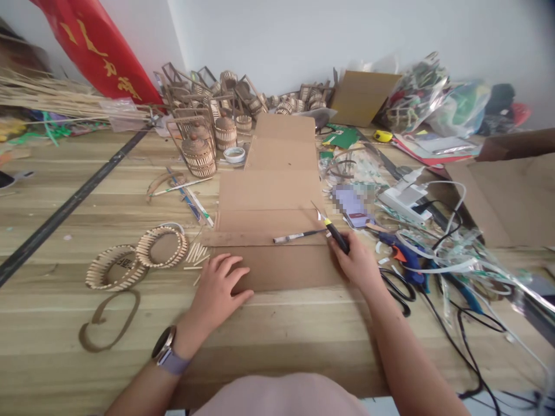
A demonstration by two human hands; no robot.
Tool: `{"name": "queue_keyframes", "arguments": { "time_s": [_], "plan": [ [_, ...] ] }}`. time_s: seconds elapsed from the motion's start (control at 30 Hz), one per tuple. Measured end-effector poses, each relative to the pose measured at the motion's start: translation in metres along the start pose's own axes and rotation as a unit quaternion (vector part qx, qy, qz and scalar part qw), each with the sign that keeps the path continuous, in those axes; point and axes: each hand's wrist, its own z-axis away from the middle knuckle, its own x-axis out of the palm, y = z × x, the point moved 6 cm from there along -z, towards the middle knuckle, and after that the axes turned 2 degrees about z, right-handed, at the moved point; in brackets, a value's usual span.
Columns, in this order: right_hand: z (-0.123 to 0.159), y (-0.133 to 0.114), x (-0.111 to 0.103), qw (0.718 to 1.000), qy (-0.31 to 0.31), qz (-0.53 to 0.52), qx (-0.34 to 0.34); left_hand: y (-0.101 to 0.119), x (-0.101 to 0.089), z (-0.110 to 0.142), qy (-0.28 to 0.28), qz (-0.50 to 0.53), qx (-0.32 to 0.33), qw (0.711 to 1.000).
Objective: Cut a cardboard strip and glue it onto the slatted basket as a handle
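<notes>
My left hand (pixel 225 289) lies on the left front corner of a flattened cardboard sheet (pixel 269 190), fingers spread, holding nothing. Under the fingers of my right hand (pixel 353 260), at the sheet's right edge, is a slim tool (pixel 333 234) with a black handle, a yellow collar and a thin pointed tip aimed away from me. The hand is closed around its handle end. A pen (pixel 295 237) lies across the cardboard, just left of the tool. Several short bamboo sticks (pixel 197 254) are scattered beside my left hand, near two slatted bamboo rings (pixel 162 247).
Small lidded bamboo baskets (pixel 199 153) stand at the back left. A brown curled strip (pixel 110 320) lies front left. On the right are a phone (pixel 353 205), a blue glue gun (pixel 403 254), a power strip (pixel 405 199), scissors (pixel 396 292), tangled cables and plastic scraps.
</notes>
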Motion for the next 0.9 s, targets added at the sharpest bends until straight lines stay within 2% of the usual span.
{"name": "queue_keyframes", "arguments": {
  "time_s": [0.2, 0.3, 0.37, 0.47, 0.53, 0.67, 0.77, 0.9],
  "plan": [
    [0.003, -0.001, -0.029, 0.999, 0.026, -0.004, 0.045, 0.0, 0.0, 0.0, -0.01, 0.0, -0.005, 1.0],
    [0.013, -0.011, -0.032, 0.992, -0.038, -0.102, 0.065, 0.0, 0.001, 0.001, -0.012, 0.001, -0.01, 1.0],
    [0.022, -0.021, -0.026, 0.971, -0.101, -0.203, 0.078, -0.001, 0.002, 0.001, -0.013, 0.001, -0.013, 1.0],
    [0.035, -0.032, -0.013, 0.919, -0.173, -0.335, 0.116, -0.001, 0.003, 0.001, -0.015, 0.0, -0.009, 1.0],
    [0.041, -0.037, -0.007, 0.888, -0.198, -0.39, 0.142, -0.002, 0.003, 0.002, -0.013, 0.0, -0.005, 1.0],
    [0.049, -0.046, 0.001, 0.843, -0.233, -0.449, 0.181, -0.002, 0.004, 0.003, -0.01, 0.002, -0.004, 1.0],
    [0.053, -0.052, 0.005, 0.825, -0.256, -0.465, 0.197, -0.001, 0.004, 0.003, -0.01, 0.002, -0.005, 1.0],
    [0.054, -0.056, 0.01, 0.833, -0.269, -0.441, 0.196, -0.002, 0.003, 0.003, -0.014, 0.001, -0.006, 1.0]
  ]
}}
